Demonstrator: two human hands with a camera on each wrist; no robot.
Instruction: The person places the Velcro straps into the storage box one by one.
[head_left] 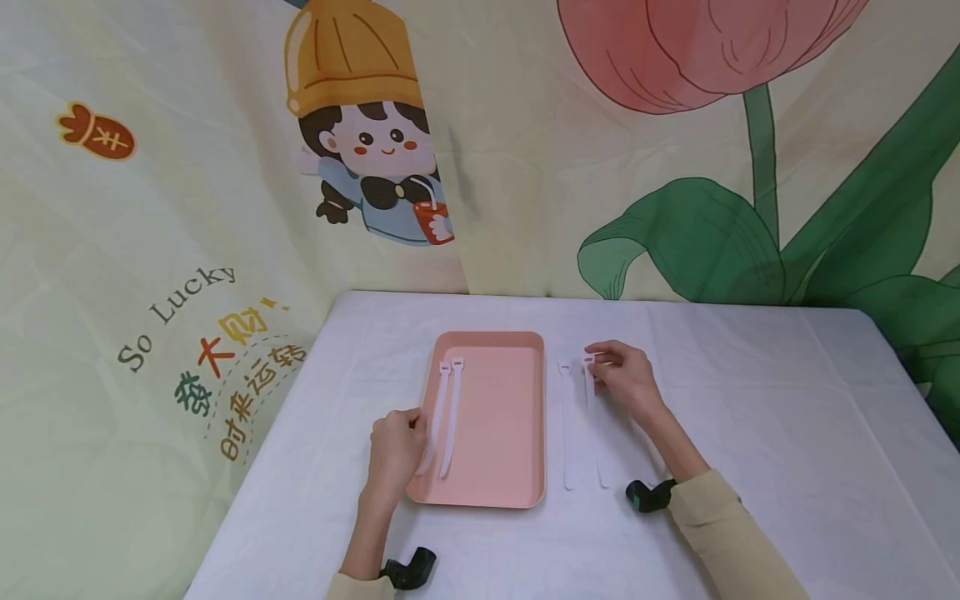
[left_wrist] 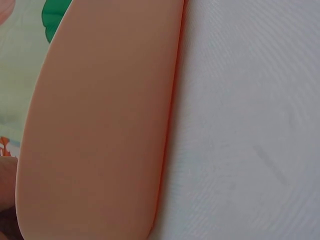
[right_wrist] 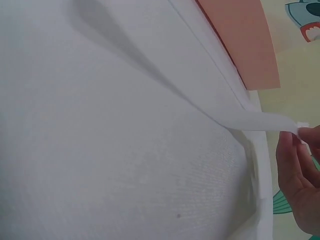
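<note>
My right hand [head_left: 628,379] pinches the square head of a white cable tie [head_left: 592,425] between thumb and fingers. In the right wrist view that tie [right_wrist: 260,121] bows up at its head, and its tail runs down along the cloth. Just left of it, another white cable tie [head_left: 566,429] lies flat. At the left side of a pink tray [head_left: 498,417], my left hand [head_left: 397,450] grips the rim with curled fingers. Inside the tray two white cable ties [head_left: 452,421] lie side by side, heads toward the far end. The left wrist view mostly shows the tray's outer wall [left_wrist: 100,125].
A white cloth [head_left: 787,433] covers the table. Behind it hangs a printed backdrop [head_left: 517,208] with a cartoon child, a flower and lettering. A black wrist camera [head_left: 408,571] sits at the left wrist, and another black camera [head_left: 648,496] at the right.
</note>
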